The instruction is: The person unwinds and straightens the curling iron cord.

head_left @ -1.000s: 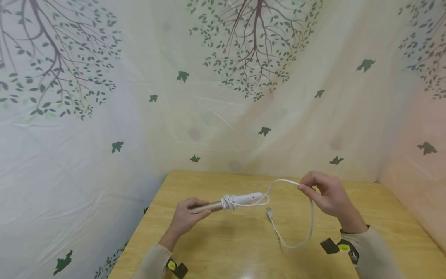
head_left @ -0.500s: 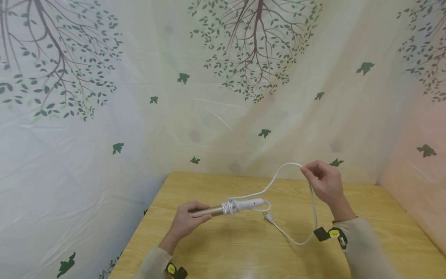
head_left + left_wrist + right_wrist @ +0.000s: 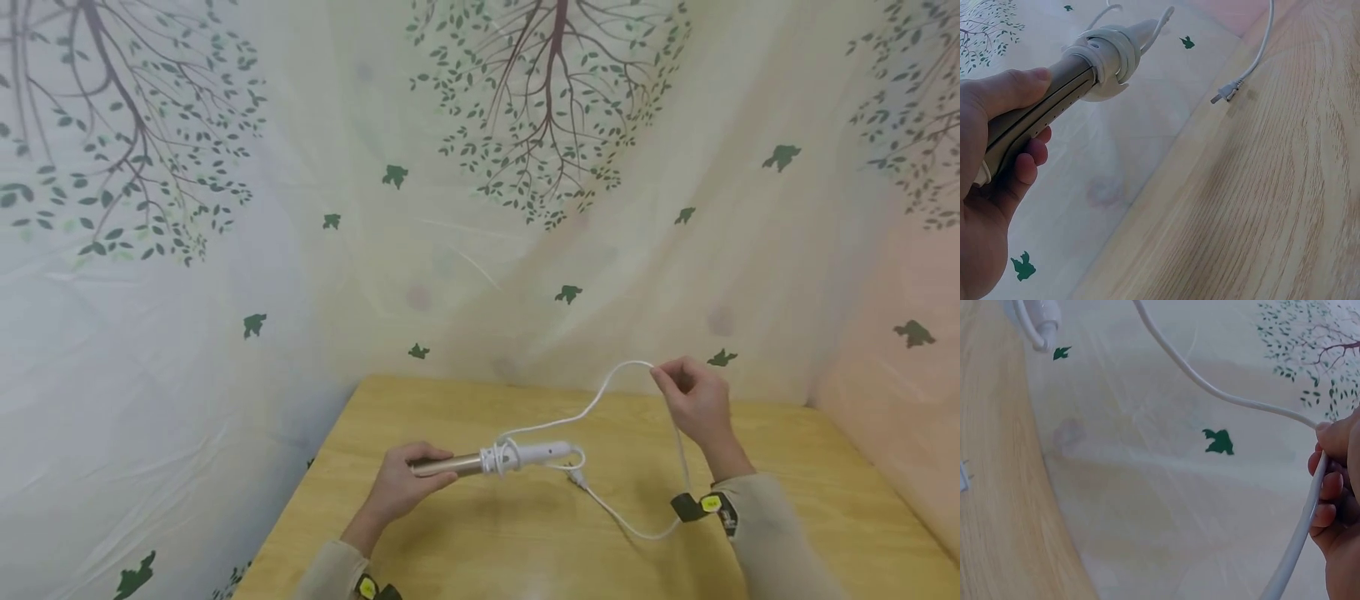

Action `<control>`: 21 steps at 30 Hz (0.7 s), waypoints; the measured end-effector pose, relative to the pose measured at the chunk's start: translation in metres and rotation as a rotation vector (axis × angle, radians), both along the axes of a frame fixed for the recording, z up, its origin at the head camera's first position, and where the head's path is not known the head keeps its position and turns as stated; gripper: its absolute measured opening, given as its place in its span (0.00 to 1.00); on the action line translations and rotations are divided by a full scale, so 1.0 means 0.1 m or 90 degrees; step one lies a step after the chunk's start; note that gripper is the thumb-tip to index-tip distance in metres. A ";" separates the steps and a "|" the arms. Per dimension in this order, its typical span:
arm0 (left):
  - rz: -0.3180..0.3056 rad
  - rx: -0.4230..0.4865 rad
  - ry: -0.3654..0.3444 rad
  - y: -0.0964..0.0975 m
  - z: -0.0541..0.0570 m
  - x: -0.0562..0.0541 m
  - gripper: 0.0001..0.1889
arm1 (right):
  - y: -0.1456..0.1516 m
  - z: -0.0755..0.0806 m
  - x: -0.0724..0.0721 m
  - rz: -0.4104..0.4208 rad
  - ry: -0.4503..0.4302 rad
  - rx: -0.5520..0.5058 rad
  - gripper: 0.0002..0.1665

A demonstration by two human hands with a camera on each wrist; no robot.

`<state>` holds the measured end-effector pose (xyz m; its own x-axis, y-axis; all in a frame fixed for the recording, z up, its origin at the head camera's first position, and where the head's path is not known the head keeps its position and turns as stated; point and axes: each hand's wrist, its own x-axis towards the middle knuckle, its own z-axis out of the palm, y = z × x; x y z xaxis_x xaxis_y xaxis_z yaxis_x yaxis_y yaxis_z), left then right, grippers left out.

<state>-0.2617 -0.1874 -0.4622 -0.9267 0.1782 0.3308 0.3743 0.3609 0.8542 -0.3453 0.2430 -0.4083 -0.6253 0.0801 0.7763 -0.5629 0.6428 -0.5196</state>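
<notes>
My left hand [image 3: 405, 483] grips a curling iron by its gold barrel [image 3: 1041, 106], thumb on top and fingers curled below. The white handle [image 3: 543, 452] points right, and a few turns of white cord [image 3: 1124, 56] wrap the iron where barrel and handle meet. From these turns the cord [image 3: 581, 415] rises to my right hand [image 3: 697, 404]. There thumb and fingers pinch it, as the right wrist view shows with the hand [image 3: 1341, 481] at the edge. Beyond the pinch the cord hangs down in a loop, ending in a two-pin plug [image 3: 1229, 90] over the table.
The wooden table [image 3: 480, 550] spreads beneath both hands. Behind it and on both sides hang pale sheets [image 3: 465, 275] printed with trees and green leaf shapes. A dark wrist camera [image 3: 685, 507] on the right sleeve overlaps the hanging cord in the head view.
My right hand has risen slightly and pulled the cord up off the handle, so its stretch from the wraps is longer. The left hand keeps its grip on the curling iron.
</notes>
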 end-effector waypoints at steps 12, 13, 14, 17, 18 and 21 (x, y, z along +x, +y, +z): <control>0.000 -0.007 0.000 0.01 0.06 0.03 0.13 | 0.12 -0.27 -0.11 -0.086 -0.095 0.059 0.10; -0.002 -0.007 0.001 0.01 0.06 0.03 0.13 | 0.13 -0.30 -0.12 -0.091 -0.107 0.065 0.10; -0.003 -0.008 0.003 0.00 0.07 0.03 0.14 | 0.14 -0.33 -0.12 -0.096 -0.117 0.071 0.09; -0.004 -0.012 0.007 0.01 0.09 0.04 0.14 | 0.18 -0.40 -0.14 -0.104 -0.137 0.084 0.09; -0.003 -0.014 0.007 0.01 0.09 0.04 0.14 | 0.19 -0.42 -0.15 -0.108 -0.143 0.089 0.09; -0.003 -0.019 0.011 0.02 0.10 0.05 0.14 | 0.22 -0.48 -0.17 -0.107 -0.158 0.106 0.08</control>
